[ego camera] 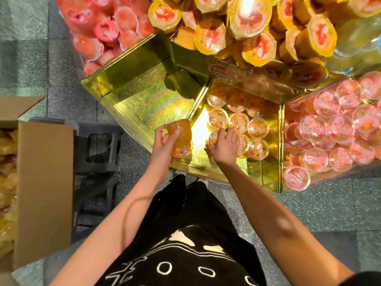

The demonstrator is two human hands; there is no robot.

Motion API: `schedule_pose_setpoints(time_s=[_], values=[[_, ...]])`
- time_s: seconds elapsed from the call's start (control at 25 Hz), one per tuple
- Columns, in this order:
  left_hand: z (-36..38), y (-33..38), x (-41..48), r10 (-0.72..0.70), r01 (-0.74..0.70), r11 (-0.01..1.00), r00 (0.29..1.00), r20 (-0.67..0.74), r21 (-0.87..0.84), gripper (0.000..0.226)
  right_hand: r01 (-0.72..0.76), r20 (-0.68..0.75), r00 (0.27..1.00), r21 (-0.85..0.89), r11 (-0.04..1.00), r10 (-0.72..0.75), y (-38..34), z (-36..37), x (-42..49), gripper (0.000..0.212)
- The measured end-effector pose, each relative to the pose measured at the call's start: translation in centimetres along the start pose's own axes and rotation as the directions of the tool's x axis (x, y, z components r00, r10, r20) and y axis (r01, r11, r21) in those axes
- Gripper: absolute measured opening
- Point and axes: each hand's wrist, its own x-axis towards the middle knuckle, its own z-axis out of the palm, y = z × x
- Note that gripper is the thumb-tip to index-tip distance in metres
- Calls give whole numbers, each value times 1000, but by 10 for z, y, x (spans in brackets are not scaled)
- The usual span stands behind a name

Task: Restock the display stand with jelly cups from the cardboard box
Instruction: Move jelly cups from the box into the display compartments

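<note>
Gold foil lined the display stand [144, 96], whose middle compartment held rows of round clear-lidded jelly cups [257, 127]. My left hand [166, 141] gripped 1 orange translucent plastic jelly cup [181, 129] over that compartment's left edge. My right hand [223, 145] curled its fingers round a front-row cup [213, 137]. The brown cardboard box [45, 182] stood open at my far left.

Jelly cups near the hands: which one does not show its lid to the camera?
The orange cup gripped by the left hand: it is tipped, showing its clear wall. Those in the gold compartment stand lid-up.
</note>
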Motion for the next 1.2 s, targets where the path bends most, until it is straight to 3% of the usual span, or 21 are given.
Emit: schedule_pose_setpoints(time_s=[0.08,0.16,0.24,0.36,0.48,0.6,0.72,0.88,1.0,1.08,1.2], values=[[2,-1,0,11,-11,1000,1000,7,13,42,-35,-23,999,108,994,37,2,-3,-6,66],[5,-1,-2,40,-42,998,998,41,40,35,-58,-82,992,347,936,92,9,-16,-17,53],[7,1,-1,76,-92,987,990,117,132,32,-29,-79,992,620,784,99,19,-45,-29,40],[11,9,4,77,-156,945,961,266,289,37,-26,87,993,835,549,-85,21,-104,-49,38],[25,21,0,9,-166,924,910,415,343,41,-39,215,940,838,544,-264,15,-137,-65,51],[36,29,-3,-42,-203,895,847,529,396,44,-4,241,917,800,600,-316,13,-145,-70,59],[44,30,-2,-87,-254,852,794,602,458,48,23,217,909,826,563,-356,15,-149,-73,68],[49,23,4,-210,-194,839,747,631,508,70,3,214,927,818,576,-309,23,-150,-79,54],[47,15,10,-290,-123,835,730,619,536,69,-72,239,936,848,525,-258,27,-149,-83,53],[43,14,9,-285,-37,885,745,603,464,63,-102,229,951,865,491,-207,31,-149,-84,59],[36,16,11,-249,-23,905,781,573,425,67,-85,174,978,835,544,-114,43,-148,-82,63]])
